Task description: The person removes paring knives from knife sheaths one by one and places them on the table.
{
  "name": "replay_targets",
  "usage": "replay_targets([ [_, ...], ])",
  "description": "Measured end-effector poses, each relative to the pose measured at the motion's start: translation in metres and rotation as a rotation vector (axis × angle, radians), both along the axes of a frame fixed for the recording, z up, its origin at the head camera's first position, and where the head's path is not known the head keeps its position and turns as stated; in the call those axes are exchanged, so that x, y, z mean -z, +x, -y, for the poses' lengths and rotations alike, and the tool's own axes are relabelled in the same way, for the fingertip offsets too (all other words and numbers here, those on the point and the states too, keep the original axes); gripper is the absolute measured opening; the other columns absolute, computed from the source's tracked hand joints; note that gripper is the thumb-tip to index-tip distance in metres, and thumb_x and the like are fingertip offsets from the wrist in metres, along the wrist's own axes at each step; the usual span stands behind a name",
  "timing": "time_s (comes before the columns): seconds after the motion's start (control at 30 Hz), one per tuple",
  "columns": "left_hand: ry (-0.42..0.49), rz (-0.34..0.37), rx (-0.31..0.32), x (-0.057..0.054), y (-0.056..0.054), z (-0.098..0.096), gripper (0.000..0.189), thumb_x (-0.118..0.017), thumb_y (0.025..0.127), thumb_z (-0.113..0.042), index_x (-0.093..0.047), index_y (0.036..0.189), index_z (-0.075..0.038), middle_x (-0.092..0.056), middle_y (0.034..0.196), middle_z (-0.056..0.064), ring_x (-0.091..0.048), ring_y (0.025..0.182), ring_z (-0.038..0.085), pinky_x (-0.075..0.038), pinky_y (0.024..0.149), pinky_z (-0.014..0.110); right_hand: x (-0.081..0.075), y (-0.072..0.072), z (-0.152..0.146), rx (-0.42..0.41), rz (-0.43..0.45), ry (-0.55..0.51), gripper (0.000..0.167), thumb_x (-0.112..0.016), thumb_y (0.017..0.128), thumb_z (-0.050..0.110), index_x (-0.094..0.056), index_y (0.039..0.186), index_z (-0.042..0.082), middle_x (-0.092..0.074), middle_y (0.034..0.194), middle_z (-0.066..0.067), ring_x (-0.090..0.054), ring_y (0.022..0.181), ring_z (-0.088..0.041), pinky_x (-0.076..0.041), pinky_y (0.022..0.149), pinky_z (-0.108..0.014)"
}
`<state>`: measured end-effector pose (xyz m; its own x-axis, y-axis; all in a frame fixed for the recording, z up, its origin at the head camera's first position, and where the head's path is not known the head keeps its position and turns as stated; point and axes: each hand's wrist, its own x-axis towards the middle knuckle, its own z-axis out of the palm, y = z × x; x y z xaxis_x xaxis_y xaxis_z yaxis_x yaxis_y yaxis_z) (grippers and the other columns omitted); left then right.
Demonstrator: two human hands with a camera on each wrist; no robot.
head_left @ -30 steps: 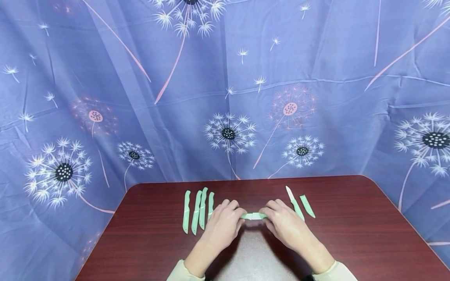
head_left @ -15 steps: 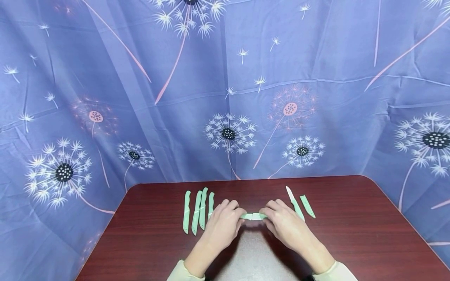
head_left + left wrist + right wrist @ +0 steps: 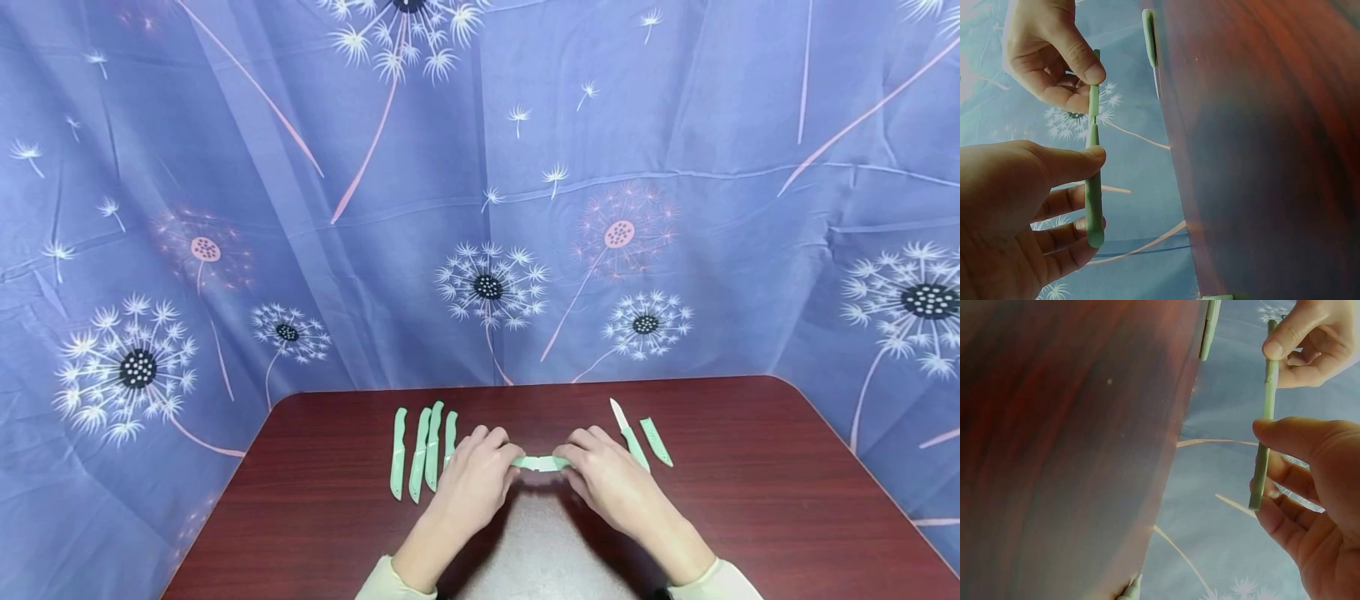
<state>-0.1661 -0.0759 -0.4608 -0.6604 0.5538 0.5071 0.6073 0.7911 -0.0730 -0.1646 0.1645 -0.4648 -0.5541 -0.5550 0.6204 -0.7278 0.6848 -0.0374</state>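
Note:
Above the table, both hands hold a small light-green knife with its sheath over the blade. My left hand (image 3: 480,468) pinches the knife's handle (image 3: 1094,200) between thumb and fingers. My right hand (image 3: 609,475) pinches the sheath (image 3: 1260,469) from the other end. Handle and sheath lie in one line, and a narrow notch shows where they meet in the left wrist view. Beyond my right hand, a bare paring knife (image 3: 632,442) with a pale blade rests on the table, with a loose green sheath (image 3: 657,442) beside it.
Several sheathed green knives (image 3: 397,454) lie side by side left of my left hand, the nearest partly hidden by it. The dark red wooden table (image 3: 780,500) ends at a blue curtain (image 3: 525,208) with a dandelion print.
The handle and sheath have come closer together, and the seam between them has narrowed. Both hands otherwise stay in nearly the same place, and the things on the table have not moved.

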Motion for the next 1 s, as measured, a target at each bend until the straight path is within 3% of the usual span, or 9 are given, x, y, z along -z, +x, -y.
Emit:
replay_targets([
  [1.0, 0.002, 0.044, -0.028, -0.0024, 0.0021, 0.0002, 0.017, -0.088, 0.088, -0.025, -0.082, 0.104, -0.022, -0.064, 0.094, -0.008, -0.056, 0.084, 0.016, -0.046, 0.069, 0.026, 0.0003, 0.0004, -0.0012, 0.008, 0.013, -0.012, 0.034, -0.095, 0.072, 0.003, -0.077, 0.101, 0.011, -0.066, 0.095, 0.004, -0.058, 0.086, -0.017, -0.055, 0.074, -0.034],
])
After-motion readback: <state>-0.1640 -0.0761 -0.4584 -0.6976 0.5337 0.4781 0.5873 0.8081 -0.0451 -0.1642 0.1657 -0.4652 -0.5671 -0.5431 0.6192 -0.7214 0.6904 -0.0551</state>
